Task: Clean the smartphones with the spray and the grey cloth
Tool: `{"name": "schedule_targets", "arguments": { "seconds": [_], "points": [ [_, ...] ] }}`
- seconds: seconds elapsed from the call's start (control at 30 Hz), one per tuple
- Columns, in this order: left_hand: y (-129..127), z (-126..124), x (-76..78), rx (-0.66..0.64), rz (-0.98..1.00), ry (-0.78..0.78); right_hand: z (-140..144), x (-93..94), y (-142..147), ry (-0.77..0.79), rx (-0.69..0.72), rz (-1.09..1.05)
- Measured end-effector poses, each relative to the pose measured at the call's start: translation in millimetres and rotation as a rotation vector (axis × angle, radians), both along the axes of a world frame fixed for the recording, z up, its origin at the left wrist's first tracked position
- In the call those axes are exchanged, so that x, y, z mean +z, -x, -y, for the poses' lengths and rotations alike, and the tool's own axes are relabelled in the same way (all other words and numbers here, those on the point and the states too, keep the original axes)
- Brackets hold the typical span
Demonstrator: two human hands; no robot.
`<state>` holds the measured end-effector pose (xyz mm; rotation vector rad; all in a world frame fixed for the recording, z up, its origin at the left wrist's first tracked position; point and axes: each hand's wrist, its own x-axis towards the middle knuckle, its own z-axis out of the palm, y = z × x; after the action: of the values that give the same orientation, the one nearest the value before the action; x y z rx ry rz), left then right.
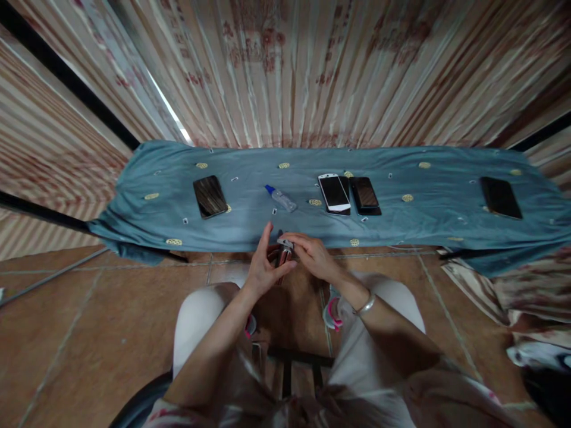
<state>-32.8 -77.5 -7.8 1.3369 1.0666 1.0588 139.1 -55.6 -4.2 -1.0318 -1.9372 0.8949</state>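
Here the left hand (263,270) cradles a small phone (282,257) upright, long axis away from the body, while the right hand (312,255) presses a cloth (285,242) on its far end.

Dim, even light; daylight glares through a curtain gap (172,113) at upper left; edges bow strongly, lower foreground blurred.

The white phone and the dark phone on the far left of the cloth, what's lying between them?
In the head view, a small clear bottle with a blue cap lies on the blue cloth between the white phone and the far-left dark phone.
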Motion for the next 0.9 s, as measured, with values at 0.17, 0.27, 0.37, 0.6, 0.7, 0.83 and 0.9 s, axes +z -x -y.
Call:
{"name": "schedule_targets", "arguments": {
  "seconds": [0.17, 0.27, 0.37, 0.6, 0.7, 0.83, 0.9],
  "points": [
    [-2.5, -1.1, 1.5, 0.093, 0.095, 0.027, -0.6, -11.4, 3.6, 0.042, -0.062, 0.0],
    [-3.5, -4.2, -0.6, 0.207, 0.244, 0.117, 3.3, -16.2, 11.5, 0.019, -0.093, -0.02],
    [-4.7, -7.3, -2.2, 0.247, 0.409, 0.262, 7.6, -18.1, 20.0, -0.038, -0.1, -0.023],
    [-9.0, -12.3, -3.2, 0.278, 0.544, 0.305, 14.7, -16.9, 30.4, -0.094, -0.057, 0.015],
    [-9.6, -14.2, -6.5, 0.29, 0.506, 0.267, 17.5, -14.0, 32.7, -0.105, -0.032, 0.004],
    [-5.7, -16.9, -7.2, 0.324, 0.465, 0.237, 26.4, -6.6, 36.0, -0.143, 0.01, 0.021],
    [-2.2, -18.7, -4.7, 0.331, 0.489, 0.258, 32.6, -2.9, 37.9, -0.191, 0.042, 0.048]
  ]
}}
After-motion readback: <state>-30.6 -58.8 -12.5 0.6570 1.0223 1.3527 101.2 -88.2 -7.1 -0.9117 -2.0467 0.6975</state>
